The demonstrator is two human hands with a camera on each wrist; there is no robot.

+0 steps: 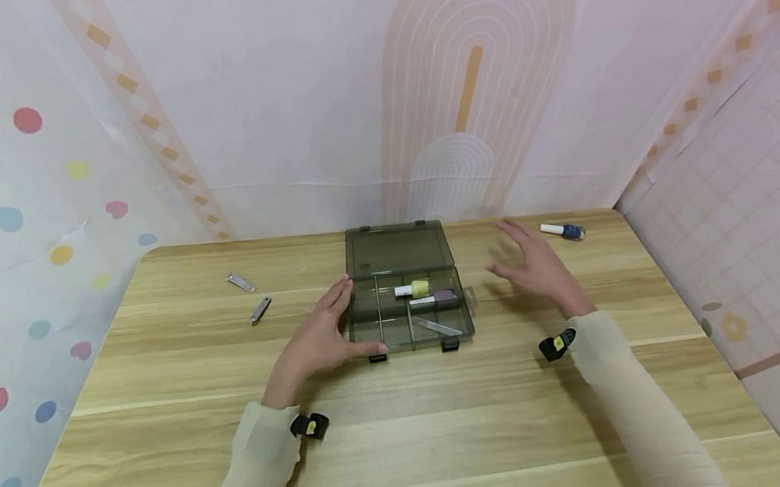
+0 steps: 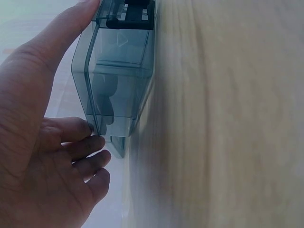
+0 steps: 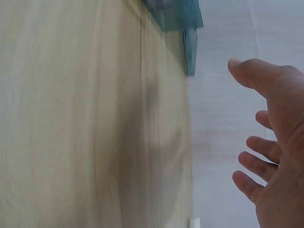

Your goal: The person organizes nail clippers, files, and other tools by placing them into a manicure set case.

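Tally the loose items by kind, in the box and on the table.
Small bottles: 3: yellow-capped bottle and purple-capped bottle in the box, blue-capped bottle on the table.
Nail clippers: 2: nail clipper, second nail clipper, both on the table.
Flat metal strip, maybe a file: 1, in the box.
Total: 6.

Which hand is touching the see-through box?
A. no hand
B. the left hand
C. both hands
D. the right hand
B: the left hand rests its fingers and thumb on the box, while the right hand hovers apart beside it.
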